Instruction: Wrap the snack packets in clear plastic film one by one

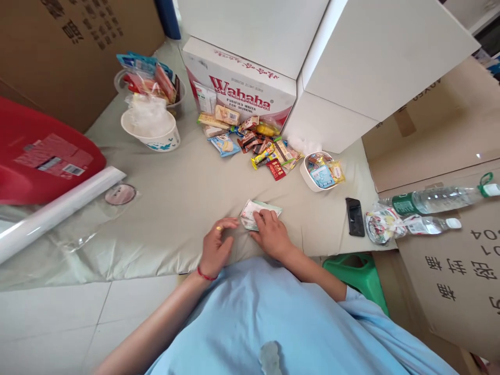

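Note:
A flat, pale white-and-green packet (247, 212) lies on the covered table in front of my body. My right hand (271, 235) rests over its near right part, fingers stretched across it and thumb apart at its near edge; what lies under the fingers is hidden. Just left of the packet is my left hand (217, 250), holding nothing, its fingers pointing to the packet and its thumb spread. Beyond my hands is a loose pile of wrapped snacks (265, 146). To its right stands a white tub (310, 179) filled with more small packets.
A paper bucket (152, 139) and a plastic tub of packets (178, 101) stand at back left, near a red jug (47, 151) and a plastic film roll (58, 211). A Wahaha carton (242, 78) backs the pile. At right are a phone (354, 216) and bottles (441, 200).

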`<state>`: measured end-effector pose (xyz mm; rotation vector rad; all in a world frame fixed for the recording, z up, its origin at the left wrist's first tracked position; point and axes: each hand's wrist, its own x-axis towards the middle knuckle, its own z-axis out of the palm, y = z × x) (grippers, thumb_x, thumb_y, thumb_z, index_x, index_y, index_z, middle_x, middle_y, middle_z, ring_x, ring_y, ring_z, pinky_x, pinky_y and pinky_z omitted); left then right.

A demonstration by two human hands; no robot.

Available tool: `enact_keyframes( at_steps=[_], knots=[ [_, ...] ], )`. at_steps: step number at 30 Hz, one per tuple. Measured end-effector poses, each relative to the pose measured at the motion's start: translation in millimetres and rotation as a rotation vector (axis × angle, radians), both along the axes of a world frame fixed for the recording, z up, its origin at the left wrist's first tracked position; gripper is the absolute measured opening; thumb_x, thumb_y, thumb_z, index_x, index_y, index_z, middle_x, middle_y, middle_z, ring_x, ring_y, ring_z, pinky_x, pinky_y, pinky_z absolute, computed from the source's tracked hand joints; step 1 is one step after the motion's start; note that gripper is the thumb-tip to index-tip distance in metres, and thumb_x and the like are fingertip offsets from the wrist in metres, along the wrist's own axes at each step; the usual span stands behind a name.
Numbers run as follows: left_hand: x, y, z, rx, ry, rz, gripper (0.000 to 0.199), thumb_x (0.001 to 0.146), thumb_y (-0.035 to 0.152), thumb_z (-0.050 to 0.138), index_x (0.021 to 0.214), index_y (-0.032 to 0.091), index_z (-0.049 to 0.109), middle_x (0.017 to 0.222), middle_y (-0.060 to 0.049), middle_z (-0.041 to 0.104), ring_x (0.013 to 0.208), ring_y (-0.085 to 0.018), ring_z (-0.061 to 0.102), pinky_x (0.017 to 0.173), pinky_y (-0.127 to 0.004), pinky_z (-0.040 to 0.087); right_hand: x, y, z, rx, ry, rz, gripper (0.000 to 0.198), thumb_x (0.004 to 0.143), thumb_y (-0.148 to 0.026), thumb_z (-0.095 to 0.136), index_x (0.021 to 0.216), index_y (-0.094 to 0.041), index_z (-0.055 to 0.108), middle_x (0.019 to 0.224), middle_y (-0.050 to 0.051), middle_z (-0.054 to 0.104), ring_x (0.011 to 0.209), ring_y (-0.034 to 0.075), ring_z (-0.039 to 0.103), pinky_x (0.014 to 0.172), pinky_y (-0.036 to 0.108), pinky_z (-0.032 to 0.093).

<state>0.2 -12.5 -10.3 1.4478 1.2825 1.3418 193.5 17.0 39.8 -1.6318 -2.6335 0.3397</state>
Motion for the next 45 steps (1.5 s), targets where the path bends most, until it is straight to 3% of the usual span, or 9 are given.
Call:
enact_keyframes(
  at_steps=[4, 9, 15, 20, 23, 28, 38, 42, 45],
  knots=[
    [-30, -10, 1.2, 0.070, 0.332, 0.168, 0.019, 0.084, 0.011, 0.051, 0.092, 0.021, 0.065, 0.097, -0.005, 0.072, 0.112, -0.024, 0.068, 0.101, -0.043, 0.053, 1, 12, 0, 0.000, -0.041, 0.013, 0.033, 0.105, -0.022, 0.050, 0.135, -0.021, 0.062, 0.125, 0.012, 0.066, 0.114, 0.028, 0.056, 0.088, 0.038, 0.054],
    [-45, -17, -8.1, 0.168, 0.671, 0.166, 0.017, 0.090, 0.011, 0.053, 0.096, 0.020, 0.066, 0.096, -0.007, 0.073, 0.111, -0.027, 0.068, 0.097, -0.044, 0.053, 37, 40, 12, 0.068, 0.163, -0.049, 0.031, 0.104, -0.016, 0.045, 0.119, -0.024, 0.070, 0.116, 0.009, 0.071, 0.108, 0.025, 0.060, 0.090, 0.037, 0.050],
    [-35, -13, -12.4, 0.316, 0.928, 0.184, 0.014, 0.088, 0.011, 0.057, 0.096, 0.019, 0.065, 0.101, -0.011, 0.071, 0.102, -0.028, 0.068, 0.089, -0.042, 0.052, 175, 119, 59, 0.357, 0.629, -0.526, 0.029, 0.103, -0.034, 0.042, 0.107, -0.021, 0.067, 0.096, 0.005, 0.070, 0.091, 0.021, 0.063, 0.085, 0.034, 0.050],
    [-33, -11, -9.0, 0.325, 0.991, 0.180, 0.012, 0.088, 0.012, 0.058, 0.095, 0.020, 0.064, 0.101, -0.011, 0.069, 0.099, -0.029, 0.067, 0.086, -0.041, 0.051, 257, 198, 69, 0.160, 0.682, -0.820, 0.026, 0.095, -0.029, 0.044, 0.098, -0.018, 0.067, 0.082, 0.002, 0.067, 0.076, 0.018, 0.062, 0.071, 0.029, 0.049],
    [-33, -11, -9.2, 0.318, 1.013, 0.186, 0.012, 0.087, 0.012, 0.058, 0.095, 0.019, 0.064, 0.102, -0.012, 0.069, 0.100, -0.029, 0.067, 0.086, -0.042, 0.051, 250, 221, 55, 0.093, 0.335, -0.847, 0.022, 0.088, -0.023, 0.054, 0.104, -0.018, 0.069, 0.096, 0.008, 0.071, 0.094, 0.024, 0.064, 0.084, 0.035, 0.051],
    [-32, -12, -9.6, 0.304, 1.031, 0.184, 0.012, 0.087, 0.013, 0.058, 0.096, 0.019, 0.064, 0.102, -0.012, 0.068, 0.101, -0.029, 0.066, 0.087, -0.042, 0.051, 224, 223, 39, 0.281, -0.095, -0.759, 0.032, 0.089, -0.026, 0.059, 0.119, -0.017, 0.068, 0.131, 0.020, 0.060, 0.129, 0.038, 0.047, 0.102, 0.051, 0.045],
    [-33, -11, -9.8, 0.289, 1.022, 0.176, 0.015, 0.085, 0.013, 0.057, 0.096, 0.019, 0.066, 0.103, -0.013, 0.069, 0.101, -0.031, 0.067, 0.088, -0.045, 0.051, 280, 246, 37, 0.118, 0.465, -0.821, 0.040, 0.100, -0.028, 0.043, 0.129, -0.012, 0.064, 0.109, 0.013, 0.073, 0.095, 0.021, 0.067, 0.091, 0.035, 0.053],
    [-32, -11, -9.3, 0.288, 1.016, 0.184, 0.015, 0.085, 0.013, 0.057, 0.096, 0.019, 0.065, 0.103, -0.013, 0.069, 0.101, -0.030, 0.067, 0.088, -0.044, 0.051, 272, 231, 41, 0.318, 0.350, -0.685, 0.047, 0.105, -0.040, 0.034, 0.121, -0.015, 0.070, 0.123, 0.016, 0.072, 0.117, 0.027, 0.064, 0.106, 0.043, 0.047],
    [-33, -11, -8.7, 0.336, 1.022, 0.177, 0.013, 0.087, 0.012, 0.057, 0.096, 0.018, 0.065, 0.102, -0.013, 0.069, 0.100, -0.030, 0.066, 0.087, -0.042, 0.051, 244, 215, 34, 0.266, 0.194, -0.453, 0.054, 0.107, -0.043, 0.033, 0.141, -0.013, 0.061, 0.147, 0.018, 0.061, 0.138, 0.028, 0.052, 0.120, 0.045, 0.036]
  ],
)
